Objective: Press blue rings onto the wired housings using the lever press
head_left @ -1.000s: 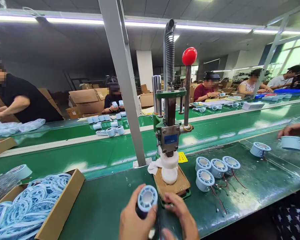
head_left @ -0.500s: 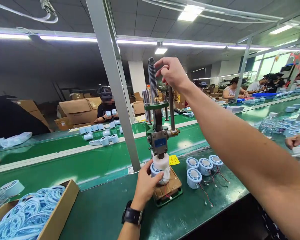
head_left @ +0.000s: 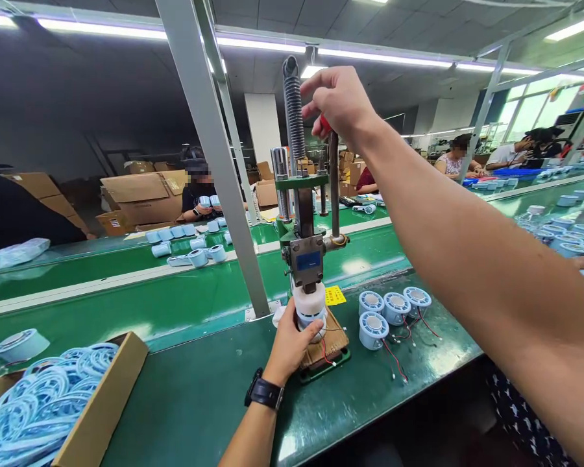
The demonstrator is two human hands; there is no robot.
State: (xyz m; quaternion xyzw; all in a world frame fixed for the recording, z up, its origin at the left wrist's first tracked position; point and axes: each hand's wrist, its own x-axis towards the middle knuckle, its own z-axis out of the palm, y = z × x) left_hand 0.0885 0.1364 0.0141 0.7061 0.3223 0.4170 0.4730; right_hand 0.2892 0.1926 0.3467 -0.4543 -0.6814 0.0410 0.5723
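Note:
My left hand (head_left: 294,342) is wrapped round a light blue fan housing (head_left: 307,319) at the base of a green hand press (head_left: 305,243). The white round press head (head_left: 309,298) sits right above the housing. My right hand (head_left: 343,100) is closed round the red knob (head_left: 326,123) at the top of the press lever (head_left: 335,188), beside the upright spring; two of its fingers stretch towards the spring. Red and dark wires hang from the housing over the wooden base (head_left: 338,337).
Several blue fan housings (head_left: 374,329) with wires stand right of the press. A cardboard box (head_left: 126,383) of blue rings is at the left. A slanted grey post (head_left: 214,149) rises behind the bench. Several people sit along the green conveyor (head_left: 199,292).
The view has tilted down a little. The housing under the press head now sits more upright and in line with it, with my left hand round it. My right hand stays at the lever top.

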